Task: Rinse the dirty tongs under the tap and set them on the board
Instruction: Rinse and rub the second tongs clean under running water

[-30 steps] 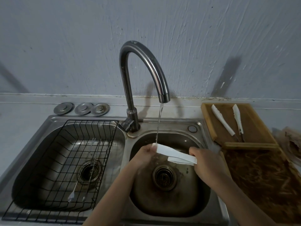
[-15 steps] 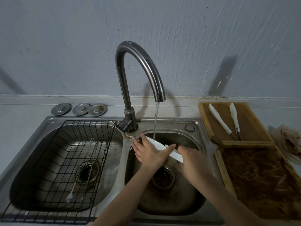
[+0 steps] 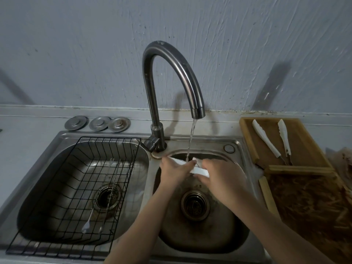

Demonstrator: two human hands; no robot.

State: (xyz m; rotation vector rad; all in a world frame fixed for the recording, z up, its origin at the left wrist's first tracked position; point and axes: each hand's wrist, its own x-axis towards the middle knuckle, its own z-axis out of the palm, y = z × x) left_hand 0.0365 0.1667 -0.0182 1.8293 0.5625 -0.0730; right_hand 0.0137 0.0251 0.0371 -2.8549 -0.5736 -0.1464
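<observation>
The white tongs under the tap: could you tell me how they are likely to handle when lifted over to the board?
The white tongs are wet under the running stream, so probably slippery. They look thin and plastic, likely light and fairly stiff. Both the left hand and right hand grip them.

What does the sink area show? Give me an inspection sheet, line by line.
Surface: steel double sink set in a grey counter.
Job's things: white tongs under the running tap; another pair already on the board.
Clutter: wire rack holding long utensils in the left basin; three drain caps; a stained tray.
Grippers: left hand and right hand both grip the tongs.
Cables: nothing seen.
Surroundings: rough grey wall.
</observation>
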